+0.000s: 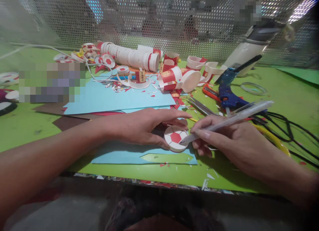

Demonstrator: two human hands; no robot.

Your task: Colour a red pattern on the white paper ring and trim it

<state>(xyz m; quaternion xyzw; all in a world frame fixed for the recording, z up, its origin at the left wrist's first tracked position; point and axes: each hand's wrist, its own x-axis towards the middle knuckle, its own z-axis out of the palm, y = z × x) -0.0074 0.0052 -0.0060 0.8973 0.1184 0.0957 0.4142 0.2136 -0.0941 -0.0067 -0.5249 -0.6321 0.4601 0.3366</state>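
A round white disc (pixel 171 145) with a red pentagon and dark lines, patterned like a football, lies on light blue paper (pixel 117 156) close to the table's front edge. My left hand (pixel 147 126) grips the disc by its rim, thumb at the near left and fingers curving over the far side. In my right hand (pixel 221 134) is a slim pen (pixel 239 116), with a clear barrel, held in a writing grip. Its tip touches the disc's face just right of the pentagon. The right hand's lower fingers curl beside the disc.
Behind my hands lie a blue paper sheet (pixel 99 98), cut paper cups (pixel 171 76) and a long cup stack (pixel 132 56). To the right are a blue glue gun (pixel 230 98), black cable (pixel 289 124), an orange cutter (pixel 210 92) and a leaning bottle (pixel 239 56). Perforated mesh (pixel 164 25) stands behind.
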